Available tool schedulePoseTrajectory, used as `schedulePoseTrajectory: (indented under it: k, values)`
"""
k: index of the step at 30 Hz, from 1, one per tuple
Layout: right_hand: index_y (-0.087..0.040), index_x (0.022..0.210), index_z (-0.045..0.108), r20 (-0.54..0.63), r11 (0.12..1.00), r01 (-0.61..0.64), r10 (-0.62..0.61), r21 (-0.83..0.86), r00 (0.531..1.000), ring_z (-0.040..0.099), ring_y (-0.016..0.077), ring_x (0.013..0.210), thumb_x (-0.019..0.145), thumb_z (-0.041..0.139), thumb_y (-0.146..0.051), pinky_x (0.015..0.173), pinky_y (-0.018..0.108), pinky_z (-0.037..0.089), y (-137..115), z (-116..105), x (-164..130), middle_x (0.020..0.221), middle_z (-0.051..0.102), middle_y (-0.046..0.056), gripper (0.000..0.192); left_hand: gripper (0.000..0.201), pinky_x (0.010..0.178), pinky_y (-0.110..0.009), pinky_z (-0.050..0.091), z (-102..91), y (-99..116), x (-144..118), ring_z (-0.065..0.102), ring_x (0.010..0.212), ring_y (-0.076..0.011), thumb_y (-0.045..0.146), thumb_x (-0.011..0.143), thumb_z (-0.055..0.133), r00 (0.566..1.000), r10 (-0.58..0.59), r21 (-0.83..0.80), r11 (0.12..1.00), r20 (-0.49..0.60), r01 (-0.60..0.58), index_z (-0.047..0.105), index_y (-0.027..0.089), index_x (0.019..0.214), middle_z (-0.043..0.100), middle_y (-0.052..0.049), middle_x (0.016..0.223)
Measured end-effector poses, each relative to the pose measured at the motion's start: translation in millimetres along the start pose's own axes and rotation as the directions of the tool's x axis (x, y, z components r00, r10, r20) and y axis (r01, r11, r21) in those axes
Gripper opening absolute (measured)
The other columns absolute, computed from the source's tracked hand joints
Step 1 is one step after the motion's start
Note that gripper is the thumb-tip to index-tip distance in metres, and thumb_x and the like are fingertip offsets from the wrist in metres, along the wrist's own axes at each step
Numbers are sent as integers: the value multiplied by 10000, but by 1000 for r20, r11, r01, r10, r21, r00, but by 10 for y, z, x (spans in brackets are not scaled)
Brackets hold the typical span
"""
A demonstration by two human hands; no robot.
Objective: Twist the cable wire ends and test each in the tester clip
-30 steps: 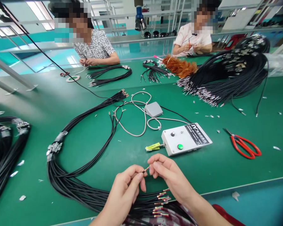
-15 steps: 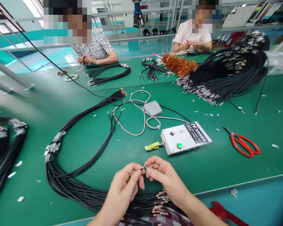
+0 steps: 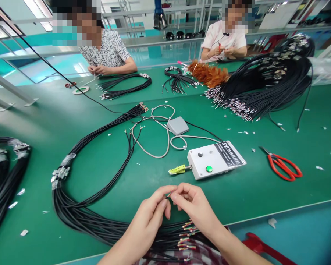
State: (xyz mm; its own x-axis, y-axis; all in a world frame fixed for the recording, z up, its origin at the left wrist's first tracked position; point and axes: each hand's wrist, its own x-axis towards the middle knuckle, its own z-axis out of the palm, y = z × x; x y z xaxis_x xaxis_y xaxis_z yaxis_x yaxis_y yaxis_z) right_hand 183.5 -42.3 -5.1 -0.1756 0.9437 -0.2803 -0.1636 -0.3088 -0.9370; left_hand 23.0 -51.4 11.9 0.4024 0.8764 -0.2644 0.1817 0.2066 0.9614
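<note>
My left hand (image 3: 153, 208) is closed on the end of a black cable, its thumb and fingers around the jacket. Against it, my right hand (image 3: 189, 202) pinches the thin coloured wires (image 3: 169, 195) that come out of that end; the fingertips of both hands meet and hide most of them. Below my wrists runs a bundle of black cables (image 3: 99, 224), its stripped ends with coloured wires (image 3: 187, 239) lying by my right forearm. Just beyond my hands sits a white box machine (image 3: 216, 160) with a green button, a knob and a yellow-green tip (image 3: 178, 169).
Red-handled cutters (image 3: 284, 165) lie at the right. A grey pedal (image 3: 178, 126) with a looped cord is behind the machine. A large cable heap (image 3: 264, 84) fills the far right, more cables (image 3: 5, 173) the left. Two people (image 3: 107, 51) (image 3: 223, 44) work across the table.
My left fingers have stretched forward to meet the right fingertips, covering more of the coloured wires. My right hand stays pinched in nearly the same place. The view has shifted slightly.
</note>
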Motion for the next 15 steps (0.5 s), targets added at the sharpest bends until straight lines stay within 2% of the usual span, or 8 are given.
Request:
schedulePoseTrajectory:
  k: [4, 9, 12, 15]
  values:
    - [-168, 678, 597, 14, 1000, -22, 22, -7, 1000, 459, 99, 546, 738, 672, -393, 536, 233, 392, 15, -13, -15, 598, 556, -26, 245, 234, 392, -184, 190, 9, 36, 65, 264, 437, -31, 397, 880, 591, 998, -57, -168, 984, -27, 52, 601, 190, 989, 480, 36, 740]
    - [-169, 673, 573, 1, 986, 13, -13, -168, 1000, 414, 98, 545, 789, 613, -351, 525, 235, 352, 21, -4, -51, 575, 489, -45, 219, 298, 373, -178, 165, 66, 7, 114, 259, 370, -33, 451, 787, 676, 972, -140, -237, 967, -191, 93, 586, 169, 826, 388, 96, 509]
    - [-176, 691, 585, 2, 955, 84, -87, -285, 996, 444, 103, 578, 830, 593, -290, 562, 235, 374, -12, -46, -73, 609, 511, -42, 180, 308, 378, -170, 156, 102, 19, 114, 255, 368, -40, 455, 769, 685, 955, -135, -199, 977, -266, 82, 576, 167, 778, 312, 121, 434]
    - [-187, 745, 627, 69, 883, 208, -197, -420, 978, 536, 116, 657, 879, 576, -245, 631, 239, 412, -61, -150, -92, 711, 593, -22, 154, 325, 386, -165, 162, 100, 53, 122, 258, 399, -34, 452, 744, 705, 953, -123, -198, 978, -275, 70, 567, 160, 713, 353, 104, 473]
